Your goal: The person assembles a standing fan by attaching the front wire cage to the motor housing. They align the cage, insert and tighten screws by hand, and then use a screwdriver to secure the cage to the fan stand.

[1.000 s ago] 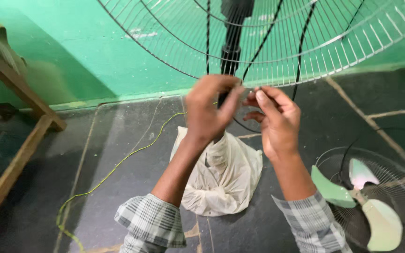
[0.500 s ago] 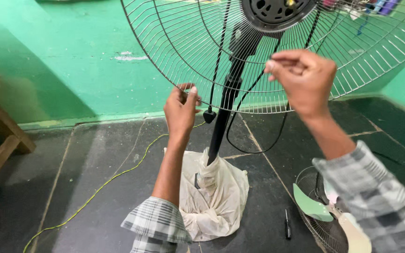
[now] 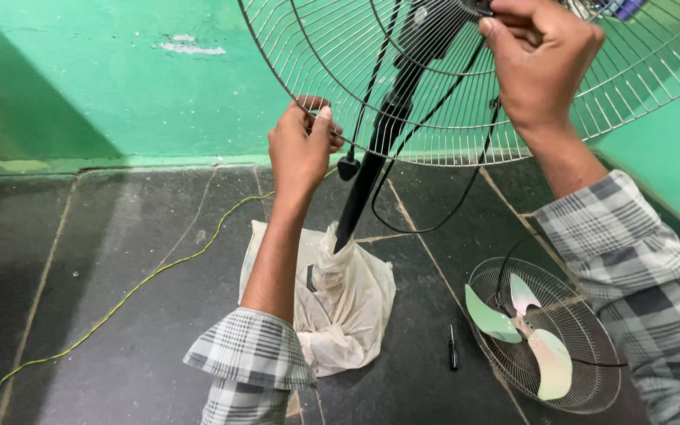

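Note:
A large wire fan guard (image 3: 332, 55) stands on a black pole (image 3: 364, 181) in front of me. My left hand (image 3: 301, 145) grips the guard's lower rim with fingers curled around the wire. My right hand (image 3: 541, 59) is raised near the guard's centre, pinching a black cable (image 3: 442, 224) that loops down behind the pole. A black plug (image 3: 348, 167) hangs just below my left hand. The pole's base is wrapped in a whitish plastic bag (image 3: 352, 303) on the dark floor.
A second fan guard with pale green blades (image 3: 541, 334) lies on the floor at the right. A small black screwdriver (image 3: 452, 348) lies beside it. A yellow-green wire (image 3: 120, 303) runs across the floor to the left. The green wall (image 3: 120, 79) stands behind.
My right hand rose from near the lower rim to the guard's centre with the cable. My left hand moved to the rim and stays there. The view shifted left and down.

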